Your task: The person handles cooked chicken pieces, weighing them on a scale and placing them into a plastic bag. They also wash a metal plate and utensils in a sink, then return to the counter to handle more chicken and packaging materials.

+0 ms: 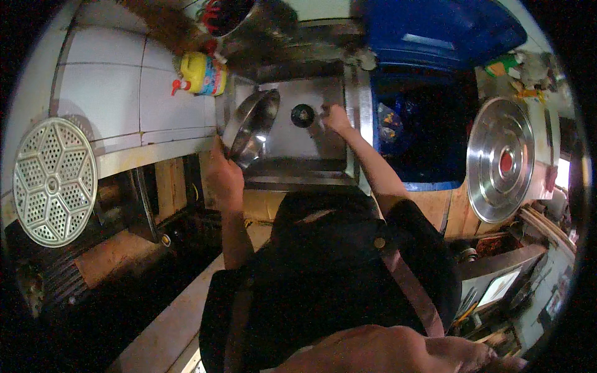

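My left hand (226,175) grips the rim of a shiny metal bowl (255,126). The bowl is tilted on its side over the left part of a stainless steel sink (322,144). Over the right part of the sink, my right hand (336,119) has its fingers curled, just right of the dark round drain (302,115). Blur and shadow hide whether anything small is between those fingers.
A yellow bottle with a red pump (204,74) lies on the white tiled counter (105,88). At far left is a perforated steamer plate (54,182). Right of the sink stands a blue bin (429,186), its lid (443,28) raised. Beyond it is a round metal lid (500,161).
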Demonstrator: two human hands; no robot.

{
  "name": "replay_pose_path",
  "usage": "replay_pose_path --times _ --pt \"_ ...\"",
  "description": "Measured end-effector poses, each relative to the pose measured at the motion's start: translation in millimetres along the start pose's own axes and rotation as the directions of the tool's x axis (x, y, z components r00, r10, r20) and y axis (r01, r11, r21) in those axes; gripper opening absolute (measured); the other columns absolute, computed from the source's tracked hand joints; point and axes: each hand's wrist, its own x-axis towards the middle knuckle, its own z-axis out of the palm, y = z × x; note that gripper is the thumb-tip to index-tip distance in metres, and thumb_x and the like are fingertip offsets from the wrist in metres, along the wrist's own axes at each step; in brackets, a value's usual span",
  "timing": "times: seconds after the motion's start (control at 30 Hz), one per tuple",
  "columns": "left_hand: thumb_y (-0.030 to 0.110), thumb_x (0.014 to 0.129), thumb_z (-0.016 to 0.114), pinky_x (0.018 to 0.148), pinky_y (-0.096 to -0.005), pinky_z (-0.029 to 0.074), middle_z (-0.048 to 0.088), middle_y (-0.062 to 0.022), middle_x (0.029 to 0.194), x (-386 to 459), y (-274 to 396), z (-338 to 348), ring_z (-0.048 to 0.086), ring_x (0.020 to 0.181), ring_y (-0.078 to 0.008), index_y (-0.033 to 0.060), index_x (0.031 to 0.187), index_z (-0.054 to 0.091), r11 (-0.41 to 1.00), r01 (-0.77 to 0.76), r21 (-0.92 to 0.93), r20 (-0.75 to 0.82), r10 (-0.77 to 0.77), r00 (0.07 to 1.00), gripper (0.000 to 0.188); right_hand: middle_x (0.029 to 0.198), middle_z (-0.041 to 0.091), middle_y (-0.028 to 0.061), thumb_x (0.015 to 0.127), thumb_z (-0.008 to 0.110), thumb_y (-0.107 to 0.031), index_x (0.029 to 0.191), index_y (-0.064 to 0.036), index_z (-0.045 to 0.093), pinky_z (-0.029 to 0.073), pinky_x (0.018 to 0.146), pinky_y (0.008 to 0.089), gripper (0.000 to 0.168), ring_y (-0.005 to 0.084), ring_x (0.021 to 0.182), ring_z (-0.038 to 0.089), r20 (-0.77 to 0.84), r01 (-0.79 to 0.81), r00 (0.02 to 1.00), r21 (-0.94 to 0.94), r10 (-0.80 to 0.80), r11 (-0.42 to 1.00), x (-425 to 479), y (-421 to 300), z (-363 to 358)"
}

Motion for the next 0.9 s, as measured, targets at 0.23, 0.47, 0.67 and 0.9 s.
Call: replay_pose_path --times 0.23,0.47,0.67,0.9 --pt "0.002 0.083 0.045 0.097 -0.0429 0.043 0.057 -0.0256 0.119 14.3 -53.8 4.2 0.055 0.11 -0.0403 -0.0066 0.134 0.041 0.904 0.099 -0.415 0.0 -0.109 0.994 0.052 0.09 0.066 0.0188 0.08 0.063 -0.019 0.097 -0.002 0.064 0.052 0.073 0.0468 0.024 0.0349 0.091 0.064 0.045 -0.465 0.885 0.047 0.463 0.884 66.4 140.5 216.8" --pt "0.003 0.085 0.045 0.095 -0.0418 0.046 0.056 -0.0268 0.12 3.6 -106.0 4.5 0.057 0.11 -0.039 -0.0065 0.133 0.043 0.889 0.183 -0.419 0.073 -0.168 0.983 0.049 0.089 0.064 0.0198 0.082 0.055 -0.005 0.113 0.001 0.056 0.055 0.045 0.0388 0.031 0.0311 0.065 0.066 0.052 -0.54 0.797 0.51 0.602 0.67 91.1 152.6 258.6" --pt "0.001 0.085 0.046 0.096 -0.0415 0.046 0.059 -0.0253 0.118 2.5 -119.7 18.9 0.058 0.11 -0.036 -0.0066 0.132 0.045 0.859 0.07 -0.508 -0.084 -0.13 0.988 0.047 0.115 0.056 0.0247 0.075 0.062 -0.015 0.116 0.003 0.054 0.055 0.074 0.0464 0.045 0.0386 0.091 0.064 0.273 -0.269 0.859 -0.479 0.433 0.836 100.0 21.2 182.8" --pt "0.002 0.084 0.044 0.094 -0.04 0.047 0.058 -0.0246 0.12 -0.5 -126.6 34.6 0.06 0.107 -0.0346 -0.0062 0.13 0.047 0.873 0.129 -0.471 0.008 -0.142 0.99 0.047 0.107 0.063 0.0238 0.074 0.069 -0.03 0.109 0.002 0.059 0.051 0.087 0.0424 0.048 0.0364 0.101 0.063 0.046 -0.447 0.882 -0.23 0.469 0.864 90.1 37.6 183.3"
